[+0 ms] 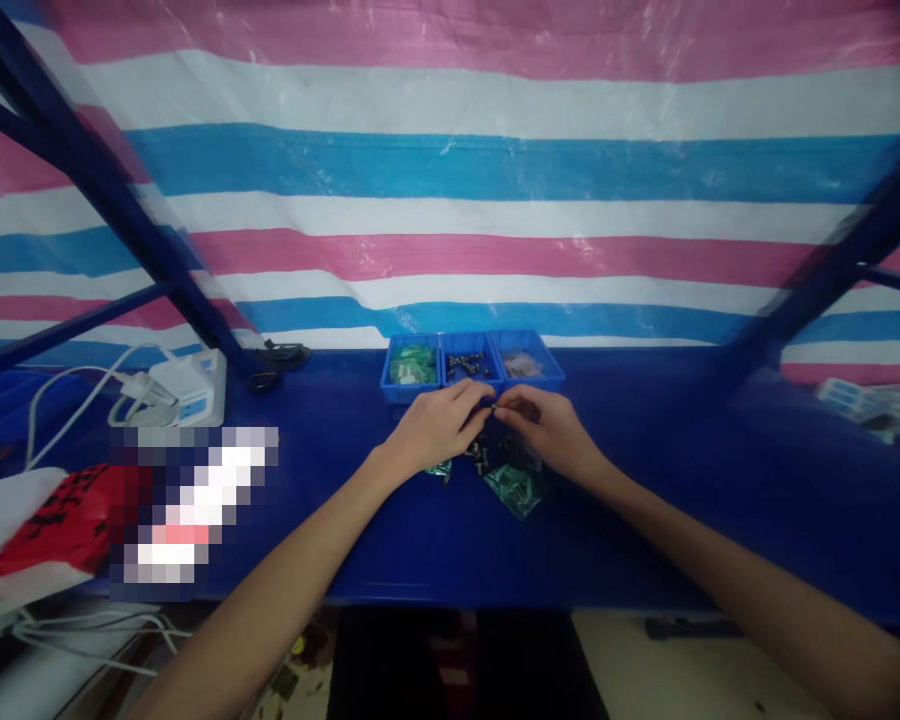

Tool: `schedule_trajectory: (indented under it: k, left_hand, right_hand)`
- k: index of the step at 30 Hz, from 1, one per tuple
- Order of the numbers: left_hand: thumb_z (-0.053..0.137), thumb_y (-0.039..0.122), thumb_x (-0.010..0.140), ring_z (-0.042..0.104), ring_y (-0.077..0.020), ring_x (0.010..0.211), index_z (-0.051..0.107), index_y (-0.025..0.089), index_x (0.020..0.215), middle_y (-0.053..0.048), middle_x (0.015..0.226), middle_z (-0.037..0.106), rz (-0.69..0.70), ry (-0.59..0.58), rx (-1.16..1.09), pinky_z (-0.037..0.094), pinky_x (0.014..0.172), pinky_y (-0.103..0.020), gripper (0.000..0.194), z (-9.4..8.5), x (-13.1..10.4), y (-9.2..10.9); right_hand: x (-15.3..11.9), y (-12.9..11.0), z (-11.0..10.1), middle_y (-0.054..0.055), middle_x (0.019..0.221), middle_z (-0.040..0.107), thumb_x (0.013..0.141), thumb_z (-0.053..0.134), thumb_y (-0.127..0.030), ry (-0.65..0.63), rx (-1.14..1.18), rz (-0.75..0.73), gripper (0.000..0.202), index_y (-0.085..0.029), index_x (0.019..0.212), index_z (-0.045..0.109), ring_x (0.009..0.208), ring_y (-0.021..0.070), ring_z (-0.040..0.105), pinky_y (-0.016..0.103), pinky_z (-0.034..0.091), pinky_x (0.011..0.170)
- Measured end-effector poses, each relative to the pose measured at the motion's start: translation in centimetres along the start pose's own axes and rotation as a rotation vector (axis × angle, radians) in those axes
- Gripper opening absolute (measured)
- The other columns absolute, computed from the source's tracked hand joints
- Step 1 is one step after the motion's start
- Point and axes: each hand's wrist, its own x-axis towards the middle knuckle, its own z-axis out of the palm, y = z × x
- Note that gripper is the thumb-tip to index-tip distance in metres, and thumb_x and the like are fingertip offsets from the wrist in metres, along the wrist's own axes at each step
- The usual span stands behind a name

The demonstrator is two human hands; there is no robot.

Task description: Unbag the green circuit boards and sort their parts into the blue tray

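Bundle in red and white [67, 525] way over left on the blue worktop [360, 540], then white cable [94, 380] looping down by a power strip [214, 385], well apart from the fiddly stuff. Next, left blue bin [409, 395] with green packets [412, 365] inside, side by side with two more. Left hand [442, 425] just in front, fingers bent, tips near a tiny piece [493, 408]; can't tell if actually gripping it. Bit of green packet [439, 468] poking out below. Middle bin [461, 335] with small dark parts [469, 362] behind. Loose metal bits [478, 458] right under the fingers, so pretty easy to lose a dropped piece among them, or flick some away with a wrist. Another green packet [521, 490] just beside, maybe easy to nudge and spill, no way to tell if sealed. Right hand [551, 425] nearly closed, seemingly pinching that tiny piece between thumb and finger. Might slip out with a bad squeeze, being so small. Last, right bin [536, 384] with pale stuff inside, too blurry to name
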Motion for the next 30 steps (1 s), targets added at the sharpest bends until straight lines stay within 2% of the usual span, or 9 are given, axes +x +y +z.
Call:
schedule_trajectory:
  k: [8, 15, 19, 24, 30]
  left_hand:
    - [0.046, 0.025, 0.102, 0.064, -0.0170, 0.090, 0.056, 0.018, 0.115, -0.005, 0.104, 0.063, 0.016, 0.018, -0.008, 0.051, 0.074, -0.027, 0.018, 0.35, -0.11, -0.24]
    - [0.045, 0.031, 0.103, 0.065, -0.0176, 0.090, 0.056, 0.017, 0.116, -0.006, 0.108, 0.065, -0.020, 0.028, -0.019, 0.052, 0.076, -0.030, 0.022, 0.38, -0.12, -0.44]
    - [0.044, 0.034, 0.105, 0.064, -0.0169, 0.088, 0.059, 0.017, 0.106, -0.004, 0.100, 0.066, -0.024, 0.016, -0.045, 0.050, 0.076, -0.029, 0.023, 0.46, -0.05, -0.40]
    - [0.039, 0.037, 0.106, 0.063, -0.0172, 0.084, 0.059, 0.017, 0.097, -0.004, 0.091, 0.065, -0.056, 0.004, -0.112, 0.049, 0.074, -0.030, 0.029, 0.55, 0.12, 0.10]
    - [0.039, 0.023, 0.104, 0.064, -0.0180, 0.095, 0.054, 0.019, 0.121, -0.007, 0.111, 0.063, -0.028, 0.083, -0.088, 0.051, 0.080, -0.030, 0.023, 0.25, 0.07, 0.49]
  right_hand:
    - [-0.32, -0.58, 0.14, 0.000, 0.077, 0.070, 0.093, 0.063, -0.031, 0.030, -0.146, -0.120, 0.012, -0.021, 0.089, 0.066, 0.068, 0.0156, 0.064, 0.027, 0.046, 0.063]
    - [-0.35, -0.42, -0.16, 0.005, 0.100, 0.074, 0.095, 0.056, -0.021, 0.069, -0.268, -0.260, 0.015, -0.022, 0.104, 0.068, 0.088, 0.0205, 0.070, 0.033, 0.054, 0.079]
    - [-0.39, -0.30, -0.11, 0.007, 0.099, 0.074, 0.095, 0.055, -0.019, 0.065, -0.301, -0.306, 0.016, -0.021, 0.104, 0.068, 0.091, 0.0216, 0.070, 0.034, 0.054, 0.081]
    - [-0.42, -0.36, 0.16, 0.005, 0.091, 0.074, 0.092, 0.059, -0.023, 0.061, -0.269, -0.236, 0.011, -0.021, 0.098, 0.068, 0.080, 0.0200, 0.069, 0.032, 0.053, 0.075]
    - [-0.05, 0.12, 0.21, 0.003, 0.085, 0.071, 0.090, 0.063, -0.028, 0.010, 0.004, -0.017, 0.009, -0.020, 0.091, 0.066, 0.078, 0.0192, 0.066, 0.030, 0.050, 0.070]
